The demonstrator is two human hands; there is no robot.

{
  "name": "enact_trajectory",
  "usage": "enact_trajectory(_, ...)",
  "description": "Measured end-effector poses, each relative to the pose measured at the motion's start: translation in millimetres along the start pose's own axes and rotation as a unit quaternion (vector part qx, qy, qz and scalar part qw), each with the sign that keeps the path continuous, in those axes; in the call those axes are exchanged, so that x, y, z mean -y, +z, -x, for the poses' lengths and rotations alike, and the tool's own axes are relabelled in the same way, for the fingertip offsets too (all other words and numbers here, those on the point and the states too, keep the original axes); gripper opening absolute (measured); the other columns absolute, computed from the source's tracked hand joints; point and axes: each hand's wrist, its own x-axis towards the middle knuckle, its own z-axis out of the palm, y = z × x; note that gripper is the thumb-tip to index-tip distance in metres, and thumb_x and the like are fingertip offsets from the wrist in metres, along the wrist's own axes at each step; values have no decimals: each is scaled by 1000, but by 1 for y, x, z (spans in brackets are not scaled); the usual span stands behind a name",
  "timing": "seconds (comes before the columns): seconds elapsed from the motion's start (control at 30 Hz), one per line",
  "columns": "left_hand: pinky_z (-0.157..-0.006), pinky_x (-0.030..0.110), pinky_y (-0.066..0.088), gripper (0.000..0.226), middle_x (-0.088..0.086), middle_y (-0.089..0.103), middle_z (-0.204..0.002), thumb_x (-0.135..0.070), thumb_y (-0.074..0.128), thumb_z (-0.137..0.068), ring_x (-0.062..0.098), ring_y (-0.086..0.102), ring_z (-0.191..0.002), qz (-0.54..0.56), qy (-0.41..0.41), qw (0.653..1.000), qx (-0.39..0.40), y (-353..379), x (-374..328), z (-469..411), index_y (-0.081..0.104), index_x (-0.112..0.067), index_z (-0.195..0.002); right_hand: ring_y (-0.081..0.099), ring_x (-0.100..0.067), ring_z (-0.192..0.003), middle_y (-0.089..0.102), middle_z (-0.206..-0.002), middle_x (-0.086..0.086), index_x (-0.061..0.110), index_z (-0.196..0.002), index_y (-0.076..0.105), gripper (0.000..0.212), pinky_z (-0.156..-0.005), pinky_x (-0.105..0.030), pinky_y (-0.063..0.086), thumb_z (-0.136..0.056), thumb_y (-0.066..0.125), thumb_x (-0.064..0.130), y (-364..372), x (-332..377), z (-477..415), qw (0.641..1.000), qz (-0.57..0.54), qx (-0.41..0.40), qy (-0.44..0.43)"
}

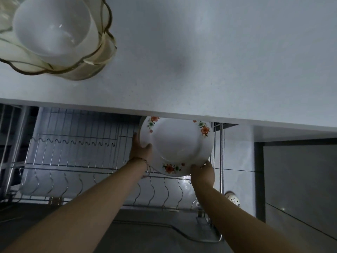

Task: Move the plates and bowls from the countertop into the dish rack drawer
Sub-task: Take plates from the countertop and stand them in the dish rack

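Chrome wire makes up the dish rack drawer (73, 168), which stands pulled out below the worktop; its near rail carries a row of wavy upright prongs, and a second, finer row runs further back. Two bare forearms reach forward over that near rail. The left hand (141, 148), with a thin bracelet (140, 159) at the wrist, grips the left rim of a white plate (176, 143), thumb laid on the plate's face and fingers behind it. The right hand (203, 173) holds the plate's near rim at the lower right, fingers curled round the edge. The plate, printed with orange and green flower sprigs round its border, is over the right end of the drawer, its face tilted toward the camera and its far edge hidden beneath the front edge of the worktop (200, 61). Whether it touches the wires cannot be told. Beyond, at the pale worktop's far left corner, a white bowl (51, 26) sits nested inside a stack of scalloped, gold-rimmed dishes (102, 52).
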Motion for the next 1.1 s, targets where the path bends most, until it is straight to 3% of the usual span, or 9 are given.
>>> enact_trajectory(0.1, -93, 62, 46, 63, 7, 51, -131, -7, 57, -84, 36, 52, -116, 149, -96, 984, 33, 6, 7, 6, 33, -29, -137, 51, -24, -84, 61, -118, -15, 7, -126, 48, 38, -51, -15, 34, -90, 40, 0, 3, 4, -3, 1000, 4, -1, 5)
enact_trajectory(0.23, -89, 54, 51, 70, 9, 50, -128, -2, 60, -83, 31, 53, -102, 171, -110, 978, 51, 8, 10, 7, 29, -28, -140, 49, -22, -83, 61, -119, -16, 7, -128, 47, 38, -69, -24, 40, -91, 39, 0, 2, 3, -9, 1000, 24, 7, -3)
enact_trajectory(0.37, -100, 42, 45, 68, 14, 44, -140, -18, 60, -86, 34, 50, -121, -47, -94, 994, 26, 3, 3, 21, 25, -12, -144, 55, -23, -84, 64, -115, -17, -1, -120, 53, 30, -70, -28, 46, -92, 43, 5, -17, 6, -5, 985, 151, 78, -28)
enact_trajectory(0.53, -105, 33, 41, 46, 16, 42, -140, -16, 44, -93, 31, 47, -125, -322, 36, 945, 49, -1, -29, 80, 38, -7, -138, 59, -27, -93, 66, -105, -21, -7, -101, 63, 28, -58, -20, 42, -92, 44, 12, -68, 24, 10, 920, 292, 244, -93)
enact_trajectory(0.63, -103, 23, 38, 34, 9, 52, -136, -11, 39, -95, 25, 49, -125, -374, 107, 916, 102, 14, -60, 128, 55, -10, -126, 58, -34, -113, 62, -115, -27, -14, -112, 59, 37, -89, -32, 49, -95, 43, 15, -127, 42, 24, 898, 316, 270, -148)
enact_trajectory(0.73, -97, 26, 43, 26, 8, 59, -111, -11, 38, -94, 22, 55, -104, -405, 152, 893, 121, 47, -98, 177, 63, -19, -98, 57, -32, -117, 59, -126, -22, -6, -125, 53, 39, -100, -35, 46, -94, 45, 17, -203, 56, 31, 895, 329, 239, -184)
enact_trajectory(0.87, -91, 26, 46, 23, 7, 59, -101, -9, 43, -91, 20, 58, -100, -406, 233, 878, 102, 100, -155, 245, 62, -20, -98, 58, -28, -116, 60, -126, -18, -2, -125, 55, 38, -101, -35, 46, -95, 44, 18, -312, 74, 26, 892, 347, 174, -233)
enact_trajectory(1.0, -100, 28, 42, 33, 12, 59, -128, -11, 43, -92, 26, 55, -119, -387, 290, 872, 80, 156, -209, 303, 59, -8, -120, 61, -29, -112, 64, -121, -20, -6, -120, 59, 36, -96, -30, 47, -92, 47, 13, -414, 100, 13, 899, 324, 99, -277)
enact_trajectory(1.1, -99, 28, 42, 35, 10, 55, -131, -11, 40, -92, 25, 53, -120, -379, 325, 862, 81, 193, -247, 332, 55, -8, -124, 62, -27, -101, 64, -119, -20, -5, -119, 59, 35, -85, -28, 49, -90, 48, 13, -476, 121, 1, 913, 271, 67, -296)
